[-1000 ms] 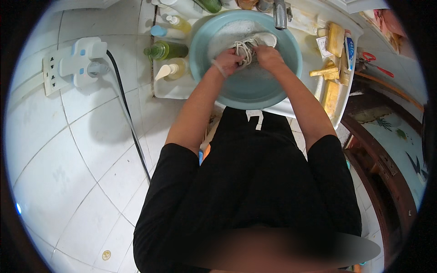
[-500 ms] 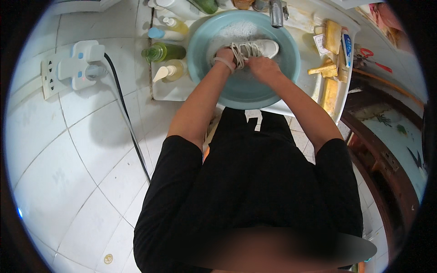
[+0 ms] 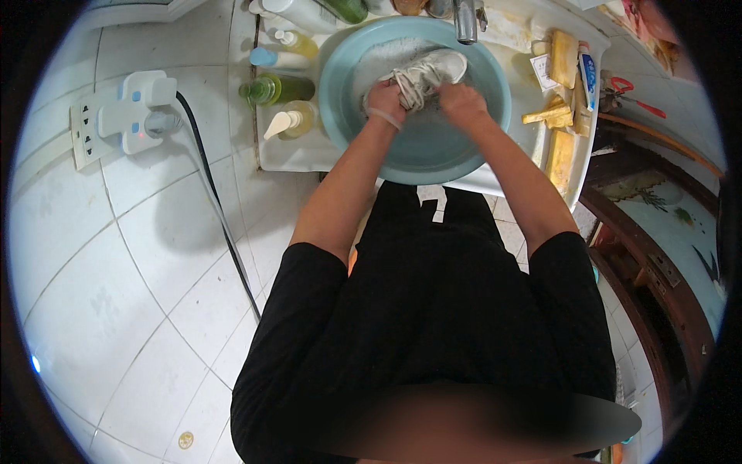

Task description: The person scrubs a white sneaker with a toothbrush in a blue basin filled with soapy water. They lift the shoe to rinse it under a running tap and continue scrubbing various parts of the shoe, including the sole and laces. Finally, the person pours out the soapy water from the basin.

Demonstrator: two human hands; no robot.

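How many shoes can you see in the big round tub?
1: a white shoe in the blue tub, between the left hand and the right hand. Another could be hidden under the suds.

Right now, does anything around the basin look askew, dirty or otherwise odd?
Brownish stains mark the white sink right of the tap, making it look grimy; a yellow piece lies crosswise between two longer yellow blocks, out of line.

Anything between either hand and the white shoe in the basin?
Nothing visible: the left hand is at the laced part of the shoe, the right hand near its toe. The tap sits beyond, not between.
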